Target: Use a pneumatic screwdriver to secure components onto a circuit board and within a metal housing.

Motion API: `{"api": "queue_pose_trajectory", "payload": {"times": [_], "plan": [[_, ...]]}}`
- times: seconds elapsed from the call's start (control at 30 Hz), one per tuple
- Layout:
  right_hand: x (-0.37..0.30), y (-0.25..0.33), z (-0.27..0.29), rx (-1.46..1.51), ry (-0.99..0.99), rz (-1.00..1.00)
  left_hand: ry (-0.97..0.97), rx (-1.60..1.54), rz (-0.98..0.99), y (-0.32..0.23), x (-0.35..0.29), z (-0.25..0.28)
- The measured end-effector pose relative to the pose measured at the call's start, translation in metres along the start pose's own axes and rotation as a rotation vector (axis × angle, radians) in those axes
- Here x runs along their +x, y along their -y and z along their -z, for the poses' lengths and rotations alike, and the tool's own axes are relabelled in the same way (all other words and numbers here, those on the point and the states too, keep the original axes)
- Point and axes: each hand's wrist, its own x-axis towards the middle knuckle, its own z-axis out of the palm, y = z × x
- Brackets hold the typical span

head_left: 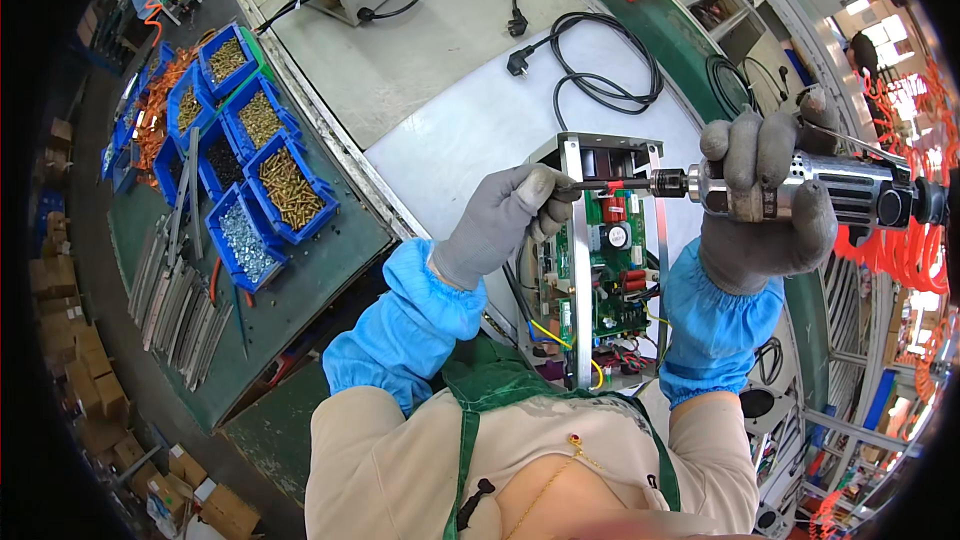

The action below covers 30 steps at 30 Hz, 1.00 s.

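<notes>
Blue sleeves nearest | my right hand [765, 205] clenched round heavy, rigid metal power screwdriver [820, 190] | left hand [505, 220] pinching its bit [612, 183] | fragile open chassis [600, 260] upright on table [480, 130]; hold frame rails, avoid circuit board [612, 270]

Pale workbench [480, 110] carries an open metal chassis [600, 260] and black power cords [600, 60].

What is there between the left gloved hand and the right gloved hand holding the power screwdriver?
In the head view, the screwdriver bit spans from the left hand to the power screwdriver in the right hand, above the green circuit board.
</notes>
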Motion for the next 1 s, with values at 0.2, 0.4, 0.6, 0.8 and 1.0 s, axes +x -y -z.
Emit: {"api": "queue_pose_trajectory", "payload": {"times": [0.2,0.4,0.6,0.8,1.0], "plan": [[-0.004,-0.004,-0.001,-0.081,-0.080,0.007,-0.040,0.013,0.002,0.002,0.003,-0.002],[-0.001,-0.003,0.002,-0.077,-0.034,0.040,-0.034,0.159,-0.074,0.000,0.005,0.000],[0.002,0.002,0.007,-0.158,-0.071,0.066,-0.351,0.306,-0.308,0.001,0.027,0.016],[0.003,-0.005,0.012,-0.325,-0.180,0.106,0.061,0.294,0.033,0.009,0.055,0.025],[0.007,-0.017,0.015,-0.307,-0.168,0.090,0.006,0.193,-0.055,0.018,0.054,0.022]]}}
